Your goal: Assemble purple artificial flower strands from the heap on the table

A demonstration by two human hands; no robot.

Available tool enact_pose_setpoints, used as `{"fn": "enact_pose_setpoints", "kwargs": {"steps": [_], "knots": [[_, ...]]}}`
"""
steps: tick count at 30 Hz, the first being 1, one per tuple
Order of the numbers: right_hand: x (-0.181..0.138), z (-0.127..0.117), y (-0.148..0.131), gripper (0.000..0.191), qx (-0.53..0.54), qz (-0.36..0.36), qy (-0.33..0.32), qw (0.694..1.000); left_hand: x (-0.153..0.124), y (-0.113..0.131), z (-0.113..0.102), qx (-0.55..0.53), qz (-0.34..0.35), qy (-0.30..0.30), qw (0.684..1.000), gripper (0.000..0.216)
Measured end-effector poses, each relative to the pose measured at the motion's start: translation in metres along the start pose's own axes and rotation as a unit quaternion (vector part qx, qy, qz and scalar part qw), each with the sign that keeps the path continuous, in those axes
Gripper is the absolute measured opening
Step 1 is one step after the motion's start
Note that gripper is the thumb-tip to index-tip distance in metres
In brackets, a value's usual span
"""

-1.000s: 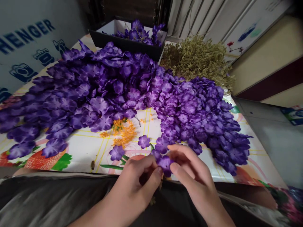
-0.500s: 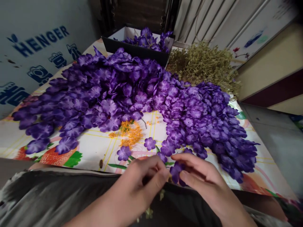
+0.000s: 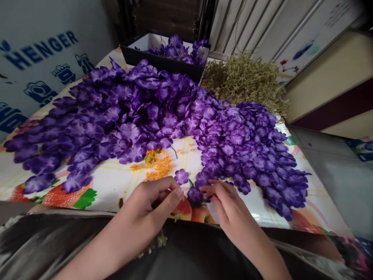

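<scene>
My left hand (image 3: pixel 148 206) is curled closed at the table's near edge, and a pale green sprig (image 3: pixel 161 239) with small buds hangs below it. My right hand (image 3: pixel 225 202) reaches left, its fingertips pinched on a small purple fabric flower (image 3: pixel 194 195) that rests on the fruit-print tablecloth (image 3: pixel 110 182). One loose purple flower (image 3: pixel 181 176) lies just beyond the two hands. A heap of large purple petals (image 3: pixel 116 112) fills the left of the table. A heap of smaller purple flowers (image 3: pixel 247 147) fills the right, close to my right hand.
Orange flower centres (image 3: pixel 155 163) are scattered between the heaps. A black box (image 3: pixel 163 62) with more purple flowers stands at the back, beside a mound of dry olive-green sprigs (image 3: pixel 244 77). A board with blue lettering (image 3: pixel 35 58) leans on the left. Dark cloth covers my lap.
Both hands moved forward from my lap onto the table edge. The right hand carried the purple flower down to the cloth, and the left hand now covers a loose flower that lay there.
</scene>
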State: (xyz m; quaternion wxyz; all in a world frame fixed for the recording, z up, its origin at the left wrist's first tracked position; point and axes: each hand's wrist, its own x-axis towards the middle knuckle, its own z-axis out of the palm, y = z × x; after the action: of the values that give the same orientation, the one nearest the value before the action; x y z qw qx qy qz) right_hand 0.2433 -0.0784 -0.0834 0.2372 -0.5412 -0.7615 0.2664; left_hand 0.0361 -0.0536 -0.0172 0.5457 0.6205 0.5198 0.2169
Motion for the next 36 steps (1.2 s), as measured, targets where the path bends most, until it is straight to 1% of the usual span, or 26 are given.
{"fn": "enact_pose_setpoints", "kwargs": {"steps": [3, 5, 7, 12, 16, 19, 21, 23, 24, 26, 28, 30, 31, 32, 34, 36], "knots": [[0.001, 0.004, 0.005, 0.027, 0.001, 0.011, 0.011, 1.0, 0.0, 0.002, 0.002, -0.005, -0.016, -0.001, 1.0, 0.035], [0.002, 0.003, 0.007, 0.027, 0.01, 0.026, 0.019, 0.999, 0.0, 0.004, 0.003, -0.006, -0.027, 0.008, 1.0, 0.035], [0.002, 0.0, 0.007, 0.027, 0.004, 0.026, 0.02, 0.999, 0.0, 0.004, 0.004, 0.001, -0.03, 0.013, 0.999, 0.035], [0.002, 0.0, 0.001, 0.031, -0.046, -0.017, -0.007, 0.999, 0.0, 0.003, 0.005, 0.019, -0.018, -0.001, 1.0, 0.033], [0.003, 0.001, -0.001, 0.031, -0.01, 0.01, -0.009, 1.0, 0.001, 0.004, 0.004, 0.026, -0.022, 0.0, 0.999, 0.034], [0.0, -0.006, -0.004, 0.026, 0.038, 0.047, 0.037, 0.997, 0.001, 0.005, 0.004, 0.028, -0.011, 0.006, 1.0, 0.035], [-0.002, -0.014, -0.006, 0.018, 0.114, 0.08, 0.081, 0.987, 0.0, 0.006, 0.005, 0.02, -0.012, 0.021, 1.0, 0.034], [-0.003, -0.021, -0.01, 0.01, 0.24, 0.118, 0.106, 0.958, -0.001, 0.005, 0.008, 0.001, -0.018, 0.032, 0.999, 0.03], [-0.003, -0.023, -0.012, 0.008, 0.317, 0.134, 0.106, 0.933, -0.002, 0.004, 0.01, -0.009, -0.023, 0.032, 0.999, 0.026], [-0.002, -0.025, -0.017, 0.009, 0.469, 0.156, 0.078, 0.866, -0.003, 0.003, 0.015, -0.029, -0.03, 0.024, 0.999, 0.023], [-0.001, -0.024, -0.02, 0.009, 0.587, 0.164, 0.038, 0.792, -0.004, 0.001, 0.018, -0.04, -0.028, 0.009, 0.999, 0.029], [0.0, -0.021, -0.023, 0.008, 0.656, 0.18, 0.006, 0.733, -0.004, 0.0, 0.018, -0.037, -0.018, -0.025, 0.999, 0.033], [0.0, -0.02, -0.024, 0.007, 0.677, 0.192, -0.003, 0.71, -0.003, 0.0, 0.018, -0.029, -0.012, -0.052, 0.998, 0.032], [0.0, -0.018, -0.025, 0.007, 0.691, 0.206, -0.009, 0.693, -0.003, 0.0, 0.017, -0.017, -0.005, -0.081, 0.997, 0.028], [0.0, -0.016, -0.026, 0.007, 0.704, 0.237, -0.022, 0.669, -0.002, 0.0, 0.014, 0.013, 0.018, -0.125, 0.992, 0.021], [0.001, -0.015, -0.026, 0.009, 0.707, 0.259, -0.025, 0.658, -0.001, 0.0, 0.014, 0.04, 0.041, -0.136, 0.989, 0.023]]}}
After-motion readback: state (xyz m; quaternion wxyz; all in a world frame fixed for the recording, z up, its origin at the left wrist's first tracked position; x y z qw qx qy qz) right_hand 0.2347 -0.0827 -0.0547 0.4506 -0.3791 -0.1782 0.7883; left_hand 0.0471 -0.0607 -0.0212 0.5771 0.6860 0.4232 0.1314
